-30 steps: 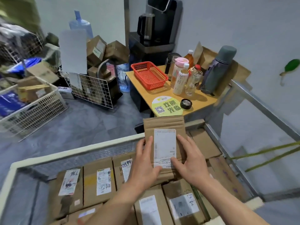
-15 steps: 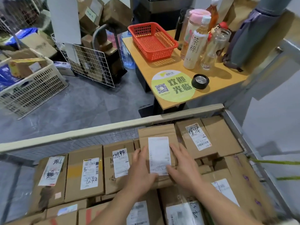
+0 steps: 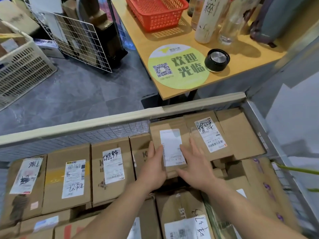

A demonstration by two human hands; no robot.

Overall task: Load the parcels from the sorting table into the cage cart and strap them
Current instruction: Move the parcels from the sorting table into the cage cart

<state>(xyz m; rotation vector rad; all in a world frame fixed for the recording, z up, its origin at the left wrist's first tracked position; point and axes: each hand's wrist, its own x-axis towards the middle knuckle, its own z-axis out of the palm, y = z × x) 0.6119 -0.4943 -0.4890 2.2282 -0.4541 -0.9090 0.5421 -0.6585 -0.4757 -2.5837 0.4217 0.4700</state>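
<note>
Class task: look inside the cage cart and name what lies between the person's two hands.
In the head view, a small cardboard parcel with a white label lies between the left hand and right hand, both touching its sides.

Parcel [image 3: 170, 149] between both hands: brown cardboard, white label, faint grey print. Box [image 3: 209, 135] right of grip: brown, white label, black scrawl, barcode. Beyond grip: orange-tan table [image 3: 241, 69], red lattice basket [image 3: 156, 12], yellow-green round sticker [image 3: 178, 66], black QR.

Head view, steeply down, seemingly close over cart [image 3: 120, 118]
</note>
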